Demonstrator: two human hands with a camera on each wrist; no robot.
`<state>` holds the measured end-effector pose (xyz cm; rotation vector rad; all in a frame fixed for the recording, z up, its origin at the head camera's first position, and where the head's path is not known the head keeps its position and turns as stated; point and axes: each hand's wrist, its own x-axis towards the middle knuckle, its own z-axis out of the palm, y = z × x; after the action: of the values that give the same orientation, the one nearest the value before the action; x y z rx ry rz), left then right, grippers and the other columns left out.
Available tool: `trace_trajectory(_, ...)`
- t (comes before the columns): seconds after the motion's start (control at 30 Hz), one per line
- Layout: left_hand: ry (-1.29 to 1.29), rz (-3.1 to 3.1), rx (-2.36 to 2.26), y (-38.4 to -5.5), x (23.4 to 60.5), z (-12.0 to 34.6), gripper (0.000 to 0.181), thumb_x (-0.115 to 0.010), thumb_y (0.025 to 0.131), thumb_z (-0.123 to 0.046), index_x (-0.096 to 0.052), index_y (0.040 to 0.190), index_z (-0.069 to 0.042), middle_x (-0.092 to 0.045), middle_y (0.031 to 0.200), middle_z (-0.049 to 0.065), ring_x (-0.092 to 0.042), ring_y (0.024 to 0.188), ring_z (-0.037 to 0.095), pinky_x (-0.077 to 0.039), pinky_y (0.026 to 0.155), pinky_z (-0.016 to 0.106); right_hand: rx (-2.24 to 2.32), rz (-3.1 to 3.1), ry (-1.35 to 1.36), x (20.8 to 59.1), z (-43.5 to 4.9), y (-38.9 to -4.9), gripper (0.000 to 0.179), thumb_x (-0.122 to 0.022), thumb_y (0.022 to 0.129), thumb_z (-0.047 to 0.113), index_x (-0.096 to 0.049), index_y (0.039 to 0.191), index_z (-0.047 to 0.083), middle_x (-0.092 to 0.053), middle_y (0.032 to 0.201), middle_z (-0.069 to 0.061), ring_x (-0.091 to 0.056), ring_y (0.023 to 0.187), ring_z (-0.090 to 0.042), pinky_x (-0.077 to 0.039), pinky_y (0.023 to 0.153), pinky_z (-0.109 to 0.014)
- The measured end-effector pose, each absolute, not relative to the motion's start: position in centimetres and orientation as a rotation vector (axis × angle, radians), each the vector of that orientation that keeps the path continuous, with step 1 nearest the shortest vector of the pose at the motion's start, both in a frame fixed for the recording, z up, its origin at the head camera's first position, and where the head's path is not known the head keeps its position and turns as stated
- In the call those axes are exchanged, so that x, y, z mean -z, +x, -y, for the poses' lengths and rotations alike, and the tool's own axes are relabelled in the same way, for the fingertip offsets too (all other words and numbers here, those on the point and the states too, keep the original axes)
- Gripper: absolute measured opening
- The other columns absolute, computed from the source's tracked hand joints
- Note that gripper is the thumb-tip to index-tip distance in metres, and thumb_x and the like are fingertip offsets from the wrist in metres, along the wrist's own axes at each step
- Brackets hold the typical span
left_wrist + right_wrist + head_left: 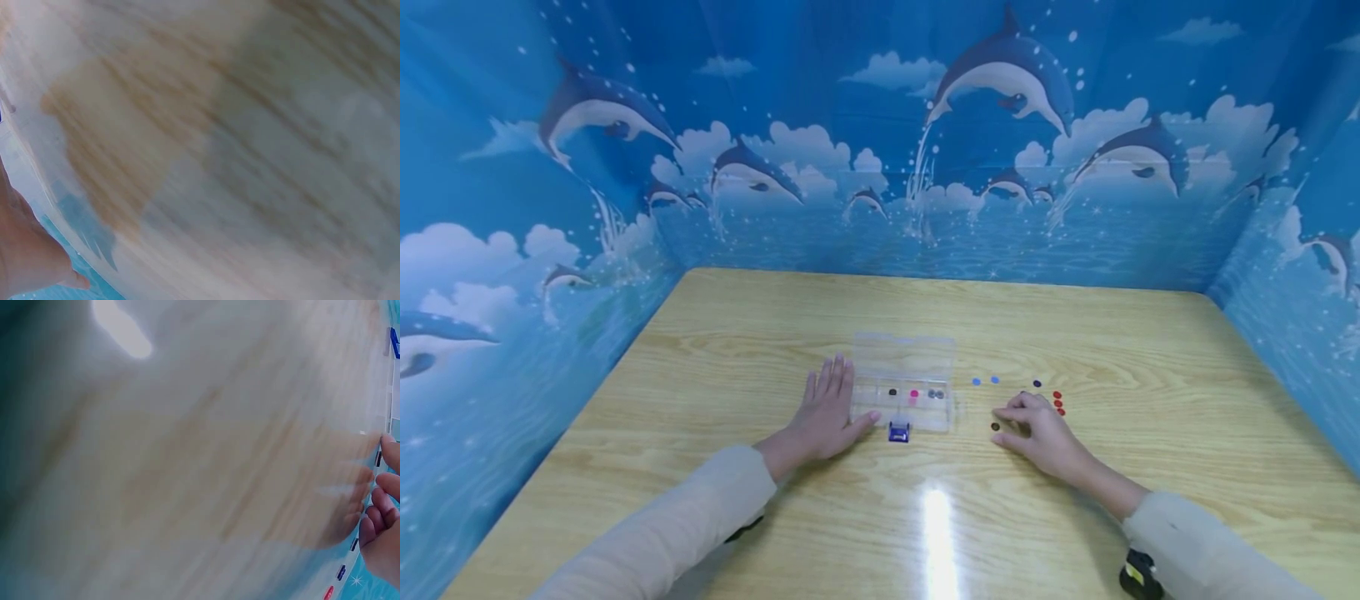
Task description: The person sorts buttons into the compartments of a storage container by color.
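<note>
My left hand (pixel 827 421) lies flat, fingers straight, against the left side of a clear compartment box (pixel 867 417), its thumb over the front left part. The box's clear lid (pixel 904 357) is raised at the back. In separate compartments sit a black button (pixel 892 392), pink buttons (pixel 914 393) and grey buttons (pixel 932 394). To the right of the box, my right hand (pixel 1047 437) reaches low over the table. Its thumb and forefinger stand apart on either side of a small dark button (pixel 995 427), also visible in the right wrist view.
A blue latch (pixel 898 432) sticks out from the box front. Loose on the wooden table (pixel 760 333) are blue buttons (pixel 977 382), a dark blue button (pixel 1037 383) and red buttons (pixel 1057 395). A dolphin-print curtain (pixel 850 83) encloses the table's back and sides.
</note>
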<state>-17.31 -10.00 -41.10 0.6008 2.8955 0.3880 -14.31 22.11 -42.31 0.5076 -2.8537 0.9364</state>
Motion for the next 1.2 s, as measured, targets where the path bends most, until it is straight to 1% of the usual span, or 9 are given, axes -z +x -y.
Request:
trace_trajectory(0.17, 0.602, -2.898, -0.397, -17.39, 41.18, 10.0, 0.087, -0.03, 0.094, -0.058, 0.002, 0.146, 0.004, 0.008, 0.153, 0.023, 0.006, 0.143, 0.039, 0.001, 0.116, 0.052, -0.961, 2.863, 0.482, 42.4, -22.18, -14.47, 0.034, -0.074, 0.075, 0.013, -0.068, 0.105, -0.001, -0.058, 0.092, -0.003, -0.045, 0.082, -0.012, -0.04, 0.065, -0.02)
trace_trajectory(0.27, 0.596, -2.895, -0.394, -17.45, 41.23, 9.97, 0.087, -0.029, 0.094, -0.058, 0.003, 0.146, 0.003, 0.009, 0.154, 0.023, 0.006, 0.143, 0.038, 0.002, 0.116, 0.051, -0.974, 2.86, 0.479, 42.4, -22.22, -14.5, 0.032, -0.074, 0.075, 0.012, -0.069, 0.104, -0.001, -0.058, 0.089, -0.001, -0.042, 0.078, -0.01, -0.038, 0.062, -0.019)
trace_trajectory(0.5, 0.602, -2.898, -0.415, -17.46, 41.32, 9.99, 0.086, -0.031, 0.094, -0.056, 0.002, 0.146, 0.005, 0.007, 0.154, 0.023, 0.005, 0.143, 0.039, 0.001, 0.116, 0.052, -0.999, 2.835, 0.486, 42.57, -22.25, -14.68, 0.023, -0.074, 0.075, 0.01, -0.072, 0.097, 0.002, -0.058, 0.085, 0.0, -0.04, 0.073, -0.007, -0.037, 0.058, -0.018)
trace_trajectory(0.67, 0.589, -2.887, -0.383, -17.46, 41.23, 9.98, 0.087, -0.029, 0.094, -0.058, 0.005, 0.146, 0.003, 0.01, 0.153, 0.022, 0.007, 0.143, 0.038, 0.003, 0.116, 0.05, -1.01, 2.825, 0.478, 42.63, -22.23, -14.86, 0.015, -0.075, 0.074, 0.008, -0.074, 0.088, 0.004, -0.059, 0.084, -0.001, -0.041, 0.073, -0.008, -0.037, 0.058, -0.018)
trace_trajectory(0.87, 0.602, -2.9, -0.401, -17.42, 41.24, 9.98, 0.086, -0.031, 0.094, -0.056, 0.002, 0.146, 0.005, 0.008, 0.153, 0.023, 0.005, 0.143, 0.039, 0.001, 0.116, 0.052, -0.997, 2.844, 0.456, 42.43, -22.13, -14.98, 0.008, -0.074, 0.074, 0.008, -0.074, 0.082, 0.008, -0.06, 0.084, -0.001, -0.043, 0.074, -0.009, -0.036, 0.061, -0.019)
trace_trajectory(1.0, 0.601, -2.899, -0.396, -17.44, 41.3, 9.99, 0.086, -0.03, 0.095, -0.056, 0.003, 0.146, 0.004, 0.008, 0.153, 0.023, 0.006, 0.143, 0.039, 0.001, 0.116, 0.052, -0.999, 2.837, 0.464, 42.23, -22.08, -15.05, 0.006, -0.074, 0.074, 0.006, -0.073, 0.079, 0.01, -0.061, 0.082, 0.0, -0.046, 0.076, -0.01, -0.037, 0.062, -0.019)
trace_trajectory(1.2, 0.596, -2.895, -0.388, -17.52, 41.37, 10.0, 0.087, -0.028, 0.094, -0.059, 0.005, 0.146, 0.003, 0.01, 0.153, 0.022, 0.007, 0.143, 0.038, 0.003, 0.116, 0.05, -0.984, 2.821, 0.495, 42.09, -21.94, -15.14, 0.01, -0.073, 0.075, 0.004, -0.069, 0.078, 0.012, -0.062, 0.081, 0.002, -0.05, 0.079, -0.011, -0.04, 0.067, -0.021)
